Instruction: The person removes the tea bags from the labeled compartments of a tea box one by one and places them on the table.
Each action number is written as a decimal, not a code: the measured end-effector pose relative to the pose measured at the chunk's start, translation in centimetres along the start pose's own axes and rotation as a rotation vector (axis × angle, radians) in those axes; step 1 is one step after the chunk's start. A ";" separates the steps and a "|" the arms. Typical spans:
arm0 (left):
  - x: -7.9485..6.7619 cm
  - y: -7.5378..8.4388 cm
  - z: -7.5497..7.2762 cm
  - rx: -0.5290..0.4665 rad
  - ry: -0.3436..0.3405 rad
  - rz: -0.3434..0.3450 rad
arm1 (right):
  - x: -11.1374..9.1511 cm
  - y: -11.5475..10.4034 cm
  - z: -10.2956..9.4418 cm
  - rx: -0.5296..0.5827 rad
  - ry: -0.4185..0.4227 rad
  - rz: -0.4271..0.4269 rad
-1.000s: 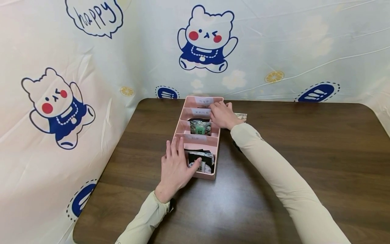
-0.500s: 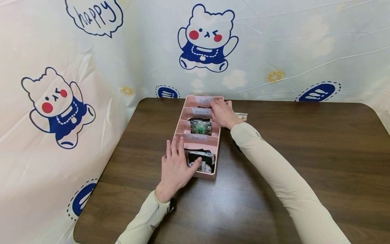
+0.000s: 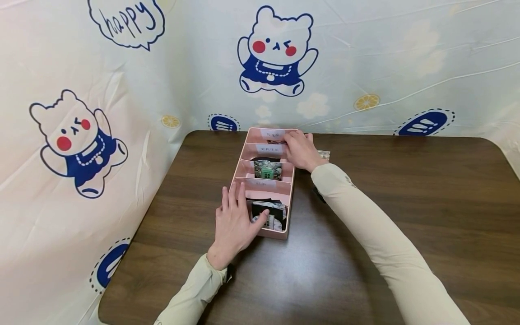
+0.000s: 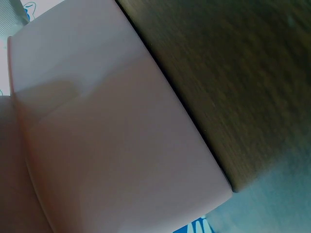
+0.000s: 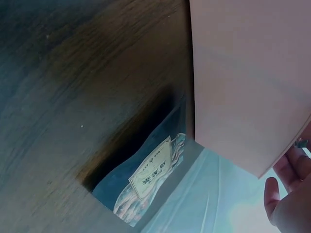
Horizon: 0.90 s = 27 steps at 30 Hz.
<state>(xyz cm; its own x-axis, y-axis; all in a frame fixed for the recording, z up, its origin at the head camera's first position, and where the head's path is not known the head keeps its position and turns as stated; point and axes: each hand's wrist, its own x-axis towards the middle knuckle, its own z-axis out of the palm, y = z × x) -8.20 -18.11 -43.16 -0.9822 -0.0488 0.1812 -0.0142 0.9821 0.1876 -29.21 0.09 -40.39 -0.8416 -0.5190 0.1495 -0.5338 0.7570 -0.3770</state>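
Observation:
A long pink divided box [image 3: 273, 234] with paper labels on its dividers holds printed tea packets. My left hand [image 3: 235, 225] rests along its near left side, fingers extended, the thumb over dark packets [image 3: 279, 211] in the nearest compartment. In the left wrist view, the pink side wall [image 4: 116, 126] fills most of the picture. My right hand [image 3: 302, 151] reaches over the far right rim, its curled fingers at the edge of a tea packet [image 3: 275, 142] in the farthest compartment. Their tips are partly hidden. A green-printed packet [image 3: 267, 170] stands in a middle compartment.
Another tea packet [image 5: 150, 167] lies on the table to the right of the box, mostly behind my right wrist in the head view [image 3: 325, 155]. The brown wooden table [image 3: 386, 180] runs back to a cartoon-printed cloth [image 3: 345, 58].
My right hand has shifted slightly to the right along the far compartment, and more of the packet there shows. The left hand and the box have stayed in place.

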 end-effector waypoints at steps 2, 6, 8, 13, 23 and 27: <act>0.0 0.0 0.0 -0.001 0.001 0.001 | -0.1 0.1 -0.1 0.008 0.006 0.000; -0.1 0.0 0.0 -0.001 0.006 0.003 | -0.3 0.3 -0.3 0.022 0.035 -0.010; -0.1 0.0 0.0 -0.001 0.008 0.004 | -0.4 0.5 -0.3 0.035 0.050 -0.015; -0.1 0.1 0.0 -0.004 0.008 0.006 | -0.4 0.7 -0.6 0.055 0.068 -0.018; 0.0 0.1 0.0 -0.005 0.001 0.003 | -0.4 0.7 -1.2 0.068 0.080 -0.012; 0.0 0.1 -0.1 0.000 0.002 0.003 | -0.6 0.5 -1.8 0.068 0.097 -0.023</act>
<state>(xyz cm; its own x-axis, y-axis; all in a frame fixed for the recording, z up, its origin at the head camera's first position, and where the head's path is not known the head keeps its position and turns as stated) -8.20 -18.03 -43.08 -0.9819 -0.0458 0.1836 -0.0108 0.9823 0.1871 -29.11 1.44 -39.03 -0.8349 -0.4929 0.2450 -0.5491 0.7149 -0.4329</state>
